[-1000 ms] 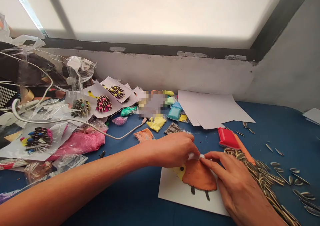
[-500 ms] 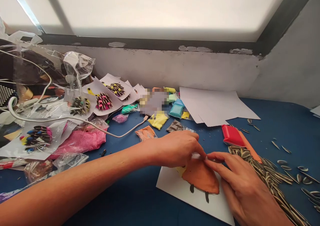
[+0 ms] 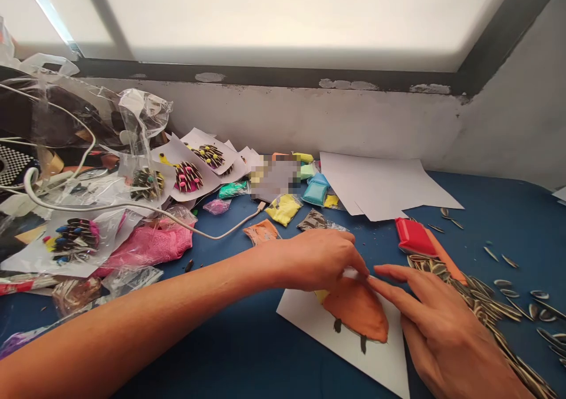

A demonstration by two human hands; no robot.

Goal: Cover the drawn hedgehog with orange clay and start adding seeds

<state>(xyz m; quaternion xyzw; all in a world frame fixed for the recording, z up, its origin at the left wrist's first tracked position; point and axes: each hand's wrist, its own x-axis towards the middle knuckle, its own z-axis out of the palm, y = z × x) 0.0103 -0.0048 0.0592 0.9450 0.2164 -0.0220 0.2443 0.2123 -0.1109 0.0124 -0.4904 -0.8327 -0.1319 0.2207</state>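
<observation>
Covering most of the view, the blue table (image 3: 486,210) carries loose white sheets (image 3: 380,187), a heap of sunflower seeds (image 3: 481,310) at the right, and a white card (image 3: 318,322) near the front edge. On that card lies an orange clay body (image 3: 360,313), judged soft, light and easily dented; best handled by the card's edges. The left hand (image 3: 318,260) is curled, fingertips pinching a small white piece (image 3: 351,273) at the clay's top edge. The right hand (image 3: 437,322) rests spread, forefinger extended beside that piece, gripping nothing.
</observation>
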